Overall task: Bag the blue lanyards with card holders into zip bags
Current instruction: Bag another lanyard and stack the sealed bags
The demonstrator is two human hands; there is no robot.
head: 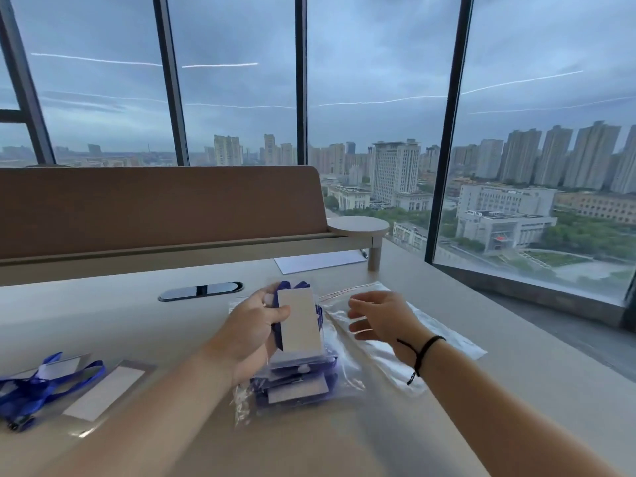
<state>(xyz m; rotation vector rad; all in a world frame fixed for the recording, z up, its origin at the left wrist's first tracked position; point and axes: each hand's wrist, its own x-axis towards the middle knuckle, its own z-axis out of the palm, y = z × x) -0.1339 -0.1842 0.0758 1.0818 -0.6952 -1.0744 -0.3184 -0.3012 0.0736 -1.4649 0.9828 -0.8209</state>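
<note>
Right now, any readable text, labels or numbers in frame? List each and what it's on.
None readable.
Card holder gripped in the left hand: insert looks blank.
Loose card holder at the table's left: blank.
Paper sheet at the back of the table: no print legible.
Buildings through the window: any signage too small and blurred to read.

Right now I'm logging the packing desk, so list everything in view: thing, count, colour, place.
card holder with lanyard: one, white and blue, in the left hand's grip
filled zip bags: a stack, count unclear, clear, desk centre
empty zip bags: count unclear, clear, under the right hand
loose lanyards with card holders: at least two, blue, desk left
paper sheet: one, white, desk back
cable port: one, black, desk back
left hand: holds the card holder
right hand: open above the empty bags
</note>
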